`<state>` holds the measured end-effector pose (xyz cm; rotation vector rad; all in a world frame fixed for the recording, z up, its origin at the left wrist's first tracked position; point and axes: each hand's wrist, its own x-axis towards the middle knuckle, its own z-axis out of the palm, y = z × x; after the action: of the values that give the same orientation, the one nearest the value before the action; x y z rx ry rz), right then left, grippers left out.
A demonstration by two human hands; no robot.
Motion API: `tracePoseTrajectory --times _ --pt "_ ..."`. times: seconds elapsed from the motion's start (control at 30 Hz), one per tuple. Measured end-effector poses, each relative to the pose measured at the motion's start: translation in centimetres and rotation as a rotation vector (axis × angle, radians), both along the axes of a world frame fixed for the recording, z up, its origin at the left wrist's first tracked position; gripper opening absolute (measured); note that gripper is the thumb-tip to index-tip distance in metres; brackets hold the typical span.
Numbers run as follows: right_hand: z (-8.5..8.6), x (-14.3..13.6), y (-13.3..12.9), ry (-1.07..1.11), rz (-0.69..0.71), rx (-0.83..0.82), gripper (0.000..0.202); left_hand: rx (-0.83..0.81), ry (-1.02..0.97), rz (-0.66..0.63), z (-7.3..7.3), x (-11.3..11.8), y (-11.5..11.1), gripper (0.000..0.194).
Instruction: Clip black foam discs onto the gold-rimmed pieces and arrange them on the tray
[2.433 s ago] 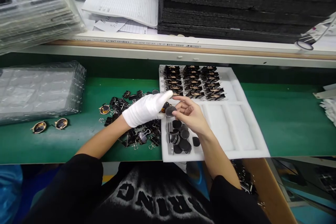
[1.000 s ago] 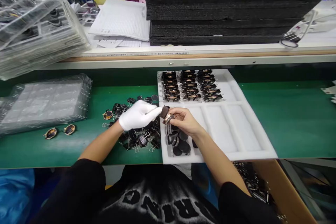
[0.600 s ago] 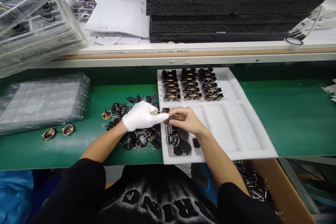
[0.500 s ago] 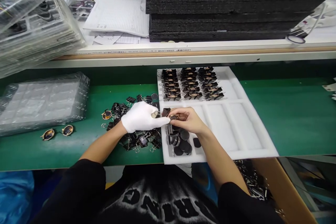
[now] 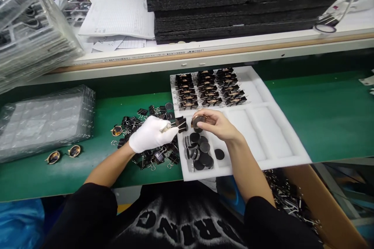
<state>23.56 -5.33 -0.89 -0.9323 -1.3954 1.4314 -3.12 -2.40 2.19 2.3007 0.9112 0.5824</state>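
Note:
My left hand, in a white glove, pinches a black binder clip by its wire handles, jaws facing right. Just right of it, my bare right hand holds a round gold-rimmed piece with a dark disc against its face. Clip and piece are apart. Below them, loose black discs lie in a compartment of the white foam tray. Rows of binder clips clamped on gold-rimmed parts fill the tray's back left. Under and around my left hand spreads a pile of loose binder clips.
Gold-rimmed round pieces with amber-dark centres lie on the green table at left. Clear plastic trays stand behind them. A shelf holds black foam sheets and papers. A box of clips sits below right.
My hands have moved apart, separating the clip from the round piece. The right hand has lifted and turned the piece so its dark disc shows. The whole view has shifted slightly.

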Motion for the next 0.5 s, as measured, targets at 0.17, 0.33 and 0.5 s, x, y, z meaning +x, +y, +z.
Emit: tracePoseTrajectory --times 0.17,0.33,0.5 --pt "-0.1 0.1 0.1 -0.024 0.075 -0.061 0.029 0.111 0.016 -0.131 0.1 0.4 -0.3 0.049" --pt "-0.4 -0.1 0.1 -0.017 0.078 -0.062 0.032 0.141 0.047 -0.166 -0.6 0.9 -0.2 0.049" --pt "-0.4 -0.1 0.0 -0.031 0.072 -0.052 0.032 0.093 0.146 -0.126 0.3 1.1 -0.7 0.051"
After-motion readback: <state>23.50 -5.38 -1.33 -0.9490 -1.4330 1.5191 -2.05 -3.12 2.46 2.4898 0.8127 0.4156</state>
